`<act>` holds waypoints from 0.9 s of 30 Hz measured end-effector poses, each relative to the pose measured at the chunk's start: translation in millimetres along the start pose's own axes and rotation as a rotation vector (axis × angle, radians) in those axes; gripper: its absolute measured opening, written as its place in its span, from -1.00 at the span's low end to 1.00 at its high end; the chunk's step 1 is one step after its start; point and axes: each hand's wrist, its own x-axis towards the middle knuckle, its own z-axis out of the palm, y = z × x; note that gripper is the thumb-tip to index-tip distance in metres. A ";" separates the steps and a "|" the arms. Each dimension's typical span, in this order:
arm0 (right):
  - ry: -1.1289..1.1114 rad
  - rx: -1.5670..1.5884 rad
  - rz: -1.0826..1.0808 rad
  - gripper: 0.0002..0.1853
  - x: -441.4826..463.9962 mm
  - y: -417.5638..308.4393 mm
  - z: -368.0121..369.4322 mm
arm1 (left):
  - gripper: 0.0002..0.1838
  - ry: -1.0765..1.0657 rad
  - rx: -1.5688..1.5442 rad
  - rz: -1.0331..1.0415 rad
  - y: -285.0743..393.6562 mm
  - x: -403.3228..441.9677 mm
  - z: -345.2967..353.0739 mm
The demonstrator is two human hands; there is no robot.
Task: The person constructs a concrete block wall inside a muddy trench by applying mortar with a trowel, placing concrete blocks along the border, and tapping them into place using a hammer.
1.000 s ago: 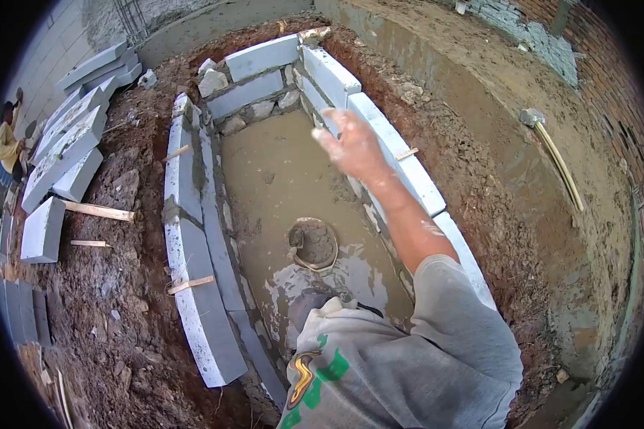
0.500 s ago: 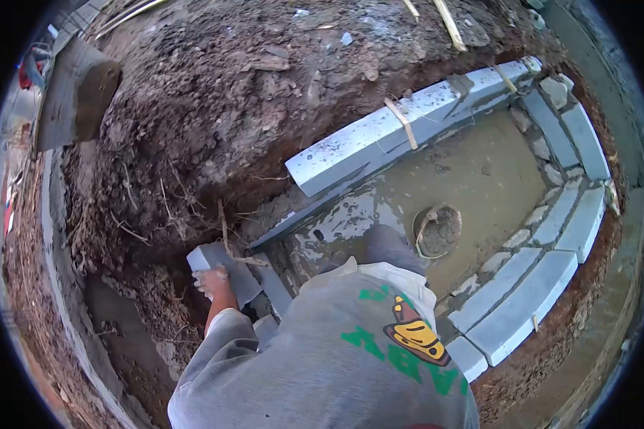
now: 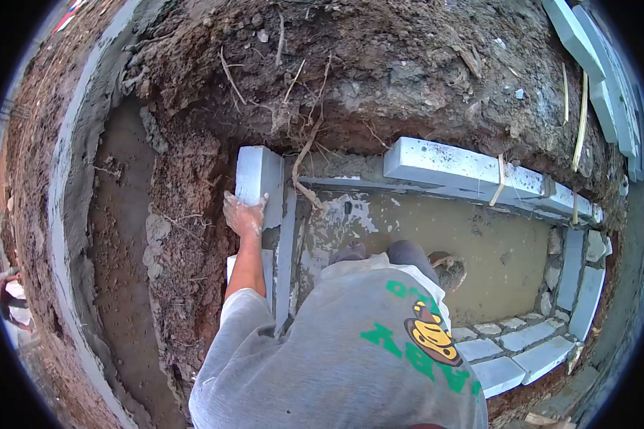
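My left hand [image 3: 245, 214] grips the near end of a pale concrete block [image 3: 260, 175], with its fingers spread over the end. The block sits at the left corner of the walled pit, beside a thin upright slab [image 3: 286, 250]. Below my wrist, another pale block [image 3: 267, 268] is partly covered by my forearm. A root [image 3: 304, 168] hangs down just right of the held block. My right hand is out of sight.
Muddy water [image 3: 490, 264] lies in the pit around my legs, with a round container [image 3: 447, 272] in it. A row of blocks [image 3: 465, 166] lines the far side. Mortared blocks [image 3: 547, 357] curve along the right. A concrete edge [image 3: 71, 186] borders the trench at left.
My view has turned toward the left end of the pit. The block under my left hand was angled in view and now appears nearly straight; the hand stays on it.
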 end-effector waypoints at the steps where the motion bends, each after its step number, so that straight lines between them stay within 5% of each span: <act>1: -0.102 0.053 0.001 -0.67 -4.9 -12.1 33.2 | 0.15 -0.027 -0.059 -0.041 -6.4 -4.5 -1.8; 4: -0.528 0.031 0.043 -0.67 -38.5 -19.2 145.2 | 0.21 -0.064 0.025 -0.020 -17.3 -8.0 1.9; 6: -0.872 -0.322 -0.144 -0.73 -95.4 -7.5 217.1 | 0.22 -0.148 0.088 -0.020 -11.2 -11.7 -16.4; 8: -1.170 -0.585 -0.426 -0.73 -199.0 -3.2 268.4 | 0.24 -0.224 0.145 -0.004 -1.1 -18.4 -44.7; 10: -1.334 -0.877 -1.042 -0.71 -273.6 26.0 325.2 | 0.24 -0.251 0.082 -0.052 -12.7 -24.2 -44.5; 12: -1.511 -0.946 -1.552 -0.65 -390.2 8.1 318.4 | 0.22 -0.243 0.021 -0.118 -24.0 -28.8 -38.7; 17: -1.920 -0.581 -1.992 -0.68 -562.6 -66.4 239.5 | 0.09 -0.243 0.000 -0.092 -27.7 -21.9 -22.5; 20: -2.087 -0.138 -2.037 -0.66 -611.7 -99.5 207.9 | 0.03 -0.210 0.012 -0.078 -23.5 -24.7 -19.1; 23: -2.277 -0.177 -2.085 -0.65 -654.9 -92.3 205.7 | 0.02 -0.232 -0.010 -0.078 -25.4 -21.4 -23.2; 27: -2.439 -0.390 -1.869 -0.63 -701.1 -80.8 192.9 | -0.10 -0.171 0.006 -0.077 -26.9 -21.6 -20.2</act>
